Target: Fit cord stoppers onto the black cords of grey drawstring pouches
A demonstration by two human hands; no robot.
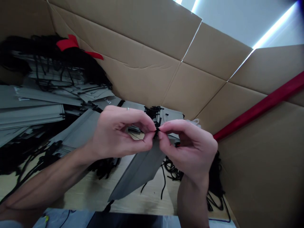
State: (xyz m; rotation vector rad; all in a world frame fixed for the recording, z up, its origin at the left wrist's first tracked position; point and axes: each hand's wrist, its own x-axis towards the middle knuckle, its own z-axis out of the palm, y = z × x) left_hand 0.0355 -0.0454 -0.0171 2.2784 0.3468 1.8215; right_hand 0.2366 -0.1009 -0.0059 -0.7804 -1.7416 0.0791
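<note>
My left hand [118,134] and my right hand [190,147] meet in the middle of the view, fingertips pinched together on the end of a black cord [156,132]. The cord sits at the top edge of a flat grey paper bag [140,172], which hangs down between my hands over the wooden table [92,193]. A ring shows on my left hand. More of the black cord dangles under the bag [163,183].
Piles of flat grey bags [30,110] with black cords lie at the left and behind my hands. A red ribbon [71,44] lies on the far pile. Loose black cords [216,186] lie at the right. Cardboard walls [147,63] enclose the table; a red bar [261,106] crosses the right wall.
</note>
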